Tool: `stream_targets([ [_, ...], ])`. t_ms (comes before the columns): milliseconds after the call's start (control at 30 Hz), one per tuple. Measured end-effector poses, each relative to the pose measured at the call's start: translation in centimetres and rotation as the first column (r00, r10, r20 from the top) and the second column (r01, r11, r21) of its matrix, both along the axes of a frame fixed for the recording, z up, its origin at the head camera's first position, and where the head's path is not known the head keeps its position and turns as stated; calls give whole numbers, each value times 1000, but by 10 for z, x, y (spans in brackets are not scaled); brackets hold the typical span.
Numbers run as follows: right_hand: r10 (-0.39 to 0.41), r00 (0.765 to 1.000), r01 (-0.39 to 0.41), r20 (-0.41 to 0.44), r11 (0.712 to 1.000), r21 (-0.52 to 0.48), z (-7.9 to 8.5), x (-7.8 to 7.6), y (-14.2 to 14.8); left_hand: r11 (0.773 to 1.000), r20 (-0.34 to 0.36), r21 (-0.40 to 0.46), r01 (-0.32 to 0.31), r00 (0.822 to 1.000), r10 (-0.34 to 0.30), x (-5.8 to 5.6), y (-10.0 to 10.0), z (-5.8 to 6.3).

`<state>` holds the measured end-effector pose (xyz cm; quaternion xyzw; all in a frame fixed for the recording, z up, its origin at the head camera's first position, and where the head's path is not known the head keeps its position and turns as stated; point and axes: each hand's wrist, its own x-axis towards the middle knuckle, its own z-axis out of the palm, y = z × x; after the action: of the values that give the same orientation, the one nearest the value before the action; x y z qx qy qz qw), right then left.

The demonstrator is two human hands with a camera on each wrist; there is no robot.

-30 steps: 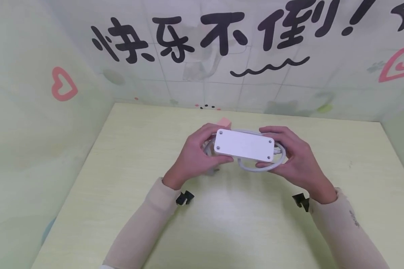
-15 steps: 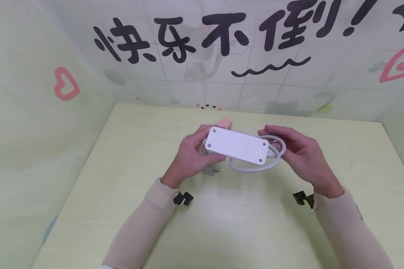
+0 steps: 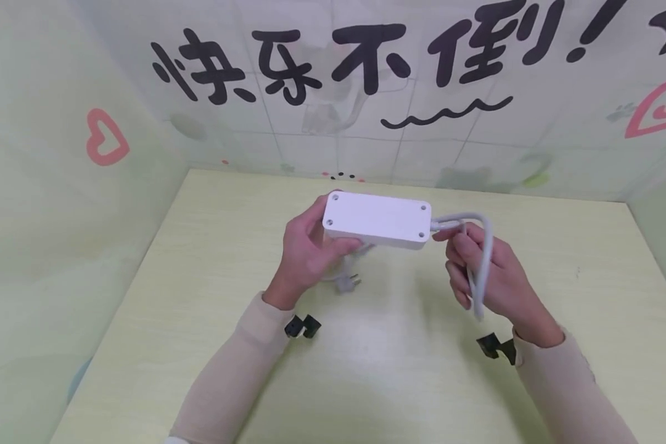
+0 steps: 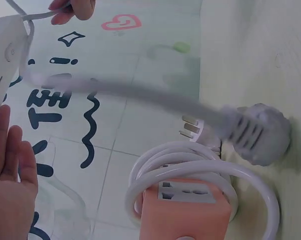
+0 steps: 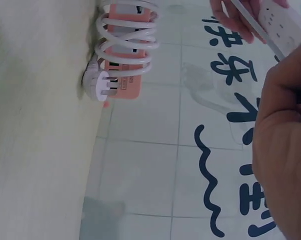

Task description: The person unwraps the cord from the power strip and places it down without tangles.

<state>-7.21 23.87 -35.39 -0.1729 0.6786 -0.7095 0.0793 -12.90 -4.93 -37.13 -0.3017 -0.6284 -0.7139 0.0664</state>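
Note:
My left hand grips the left end of a white power strip, thumb along its near edge. The strip is raised over the table with its screwed underside facing the head camera; its sockets show in the right wrist view. At the strip's right end, my right hand holds its grey-white cord between thumb and curled fingers, and a loop bends over that hand. The cord's plug hangs below the strip. In the left wrist view this plug is blurred.
On the table near the back wall is an orange power strip, hidden in the head view. White cord is wound round it, its pronged plug beside it. A printed curtain borders the table's back.
The white power strip has shifted left and away from me in my left hand. My right hand has taken hold of the cord, drawing its loop out to the right and down.

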Motion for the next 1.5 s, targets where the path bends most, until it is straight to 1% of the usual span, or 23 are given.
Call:
stream_targets([
  [67,15,1000,-15,13,1000,-25,2,2,-1,1000,-2,1,-12,1000,12,-1,-1,0],
  [133,-2,1000,2,5,1000,-31,4,4,-2,1000,0,6,-15,1000,15,-2,-2,0],
  [267,-70,996,70,-55,998,-3,4,5,-5,1000,-9,8,-23,1000,23,-3,-3,1],
  [367,-75,994,77,-79,997,13,4,5,-5,1000,-12,-2,-28,1000,28,-3,-3,2],
  [433,-60,993,65,-100,997,49,4,5,-4,1000,-10,-11,-27,1000,27,-2,-3,2],
  [533,-37,977,75,-210,981,178,3,4,-2,1000,-6,-21,-13,1000,12,-1,-3,2],
  [600,-26,940,129,-341,950,283,3,4,-2,1000,3,-24,3,1000,-3,0,-4,1],
  [667,-22,875,237,-484,891,388,4,4,-1,1000,12,-28,15,1000,-14,1,-4,-1],
  [733,-8,814,330,-581,829,452,8,4,1,999,21,-31,28,999,-27,1,-5,-2],
  [833,26,741,441,-671,735,515,14,5,6,998,16,-40,41,999,-41,2,-5,-4],
  [900,49,703,481,-709,701,526,17,6,8,998,9,-46,46,999,-45,2,-5,-5],
  [933,53,683,499,-728,694,519,18,6,9,998,6,-50,45,999,-45,1,-5,-6],
  [967,56,667,510,-743,693,510,19,7,9,998,5,-53,44,999,-44,1,-5,-6],
  [1000,55,646,518,-761,701,490,20,6,8,997,4,-57,43,999,-43,1,-5,-7],
  [1100,4,574,508,-819,782,360,21,5,3,997,8,-69,45,999,-44,0,-6,-8],
  [1167,-58,511,515,-858,819,251,23,4,-3,996,11,-77,45,999,-44,0,-6,-9],
  [1233,-139,447,551,-884,821,150,24,1,-8,995,12,-85,45,999,-44,0,-6,-10],
  [1300,-209,426,577,-880,812,86,26,-3,-10,995,11,-94,41,999,-40,-1,-5,-11],
  [1333,-229,431,581,-872,810,74,26,-5,-9,994,10,-99,39,999,-38,-1,-5,-11],
  [1367,-251,467,546,-848,836,54,26,-8,-7,994,8,-104,35,999,-35,-2,-5,-12],
  [1400,-266,519,506,-812,861,41,26,-11,-4,994,9,-102,31,999,-31,-3,-6,-12],
  [1467,-289,648,397,-705,918,-11,24,-16,4,996,26,-88,12,1000,-10,-7,-9,-14],
  [1500,-299,703,354,-645,934,-48,22,-18,9,997,38,-72,-5,999,8,-9,-11,-14],
])
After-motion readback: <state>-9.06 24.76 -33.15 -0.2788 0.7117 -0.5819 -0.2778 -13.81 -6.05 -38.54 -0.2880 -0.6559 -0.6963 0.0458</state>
